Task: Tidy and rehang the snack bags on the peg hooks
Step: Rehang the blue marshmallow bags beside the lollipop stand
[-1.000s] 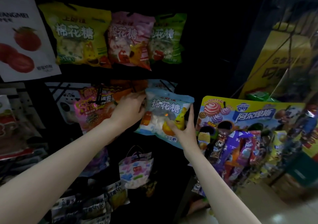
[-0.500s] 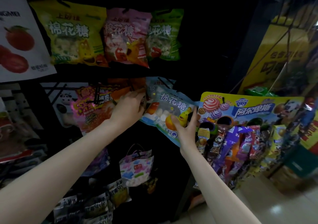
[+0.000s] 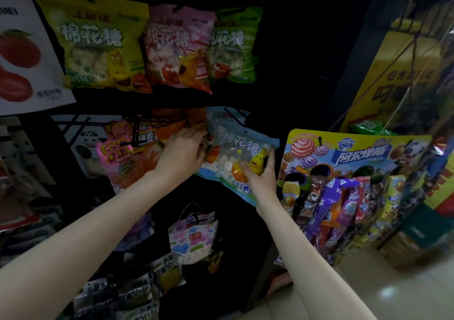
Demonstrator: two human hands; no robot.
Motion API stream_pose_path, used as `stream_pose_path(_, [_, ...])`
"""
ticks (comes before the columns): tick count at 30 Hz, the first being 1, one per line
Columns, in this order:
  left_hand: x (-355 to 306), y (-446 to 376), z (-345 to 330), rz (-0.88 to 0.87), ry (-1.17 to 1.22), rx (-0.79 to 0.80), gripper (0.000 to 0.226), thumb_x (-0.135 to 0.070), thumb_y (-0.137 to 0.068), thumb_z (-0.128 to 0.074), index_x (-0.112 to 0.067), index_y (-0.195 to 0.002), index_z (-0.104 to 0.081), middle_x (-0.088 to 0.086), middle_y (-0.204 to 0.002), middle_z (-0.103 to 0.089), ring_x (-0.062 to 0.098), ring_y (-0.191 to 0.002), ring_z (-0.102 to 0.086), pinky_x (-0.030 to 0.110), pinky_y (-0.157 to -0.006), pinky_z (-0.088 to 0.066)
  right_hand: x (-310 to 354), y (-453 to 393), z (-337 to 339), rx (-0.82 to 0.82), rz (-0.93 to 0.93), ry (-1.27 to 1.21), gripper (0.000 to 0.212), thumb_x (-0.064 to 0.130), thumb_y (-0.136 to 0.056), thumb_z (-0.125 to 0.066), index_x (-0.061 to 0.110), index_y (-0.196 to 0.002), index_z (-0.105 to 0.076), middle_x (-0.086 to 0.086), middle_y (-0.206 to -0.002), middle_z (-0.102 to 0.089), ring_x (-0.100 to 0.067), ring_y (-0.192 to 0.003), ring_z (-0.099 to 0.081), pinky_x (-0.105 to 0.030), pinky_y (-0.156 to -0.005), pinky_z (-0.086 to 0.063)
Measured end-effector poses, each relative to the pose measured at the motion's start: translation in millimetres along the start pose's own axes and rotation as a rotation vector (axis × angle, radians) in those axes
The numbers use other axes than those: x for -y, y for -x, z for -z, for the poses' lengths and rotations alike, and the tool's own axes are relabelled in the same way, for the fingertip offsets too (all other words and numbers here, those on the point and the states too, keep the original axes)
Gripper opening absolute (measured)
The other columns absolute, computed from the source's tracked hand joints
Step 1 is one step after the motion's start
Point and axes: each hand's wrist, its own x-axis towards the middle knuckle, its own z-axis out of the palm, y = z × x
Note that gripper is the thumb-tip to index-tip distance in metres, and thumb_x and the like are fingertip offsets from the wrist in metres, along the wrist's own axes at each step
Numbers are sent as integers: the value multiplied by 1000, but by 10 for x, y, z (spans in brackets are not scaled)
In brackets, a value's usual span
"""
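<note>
head view: my right hand [image 3: 260, 172] pinches the soft, light, crinkly blue bag [image 3: 242, 152] low; left hand [image 3: 183, 151] fingers its top, grip unclear.

The left hand [image 3: 183, 151] covers the blue bag's [image 3: 242, 155] left edge; its fingertips and the peg there cannot be told. The white poster [image 3: 29, 56] is cut off at the left.

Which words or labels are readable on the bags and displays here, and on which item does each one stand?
"棉花糖": yellow bag, pink bag, green bag, and the blue bag gripped by the right hand.
"阿尔卑斯": lollipop display card.
"Style": black-and-white packets at the bottom.
"...MEI": white fruit poster, cut off by the frame edge.
Yellow banner, the bags under the left hand, small print: too blurred.
</note>
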Motion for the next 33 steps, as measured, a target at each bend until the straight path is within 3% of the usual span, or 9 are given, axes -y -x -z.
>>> stream_pose_path(3, [13,3,-10,2,-4,2,47,-6,-84,-55,-4,-131,-50,16,-134,-51,33,-123,-45,42,-96,-39,-74,63,-32,-42,-27,47,83,26,-87,-65,33,-149,-10,3,-152,-25,-21,-137,-31,-36,-106,-30])
stream_pose_path(9, [30,3,-38,-6,-27,-3,49,-9,-86,-55,-6,-133,-47,15,-135,-49,32,-124,-44,40,-97,-36,-100,77,-55,-39,167,104,83,25,-85,-66,31,-148,-12,6,-151,-26,-17,-134,-34,-24,-98,-30])
stream_pose_path(14, [17,8,-45,0,-15,-16,48,-8,-85,-56,-5,-132,-48,17,-134,-50,34,-124,-44,42,-97,-36,-114,157,-84,-57,259,102,84,24,-84,-67,37,-145,-11,19,-140,-26,0,-122,-31,-19,-96,-30])
stream_pose_path(19, [31,13,-18,-7,-13,6,50,-9,-85,-54,-7,-135,-46,15,-136,-48,31,-127,-40,40,-100,-34,-54,43,-21,-117,175,145,86,25,-85,-65,30,-149,-8,4,-152,-24,-16,-132,-35,-20,-92,-28])
stream_pose_path(26, [68,29,-30,-45,2,38,55,-13,-89,-54,-9,-141,-37,12,-143,-40,30,-133,-33,37,-105,-29,6,-44,-26,-112,74,269,86,30,-88,-61,31,-149,-1,-6,-143,-37,-28,-122,-46,-25,-83,-31])
stream_pose_path(31, [103,66,-80,-69,6,43,57,-13,-86,-58,-1,-138,-39,20,-136,-44,38,-126,-39,45,-103,-34,93,-152,-31,-118,40,386,87,32,-90,-59,31,-149,6,-12,-136,-43,-32,-114,-51,-32,-82,-37])
stream_pose_path(33, [109,71,-87,-73,-1,38,56,-15,-86,-57,0,-137,-40,21,-135,-45,39,-125,-40,47,-101,-34,100,-203,-25,-91,-2,409,86,32,-90,-60,30,-149,3,-12,-137,-43,-33,-119,-48,-34,-88,-39])
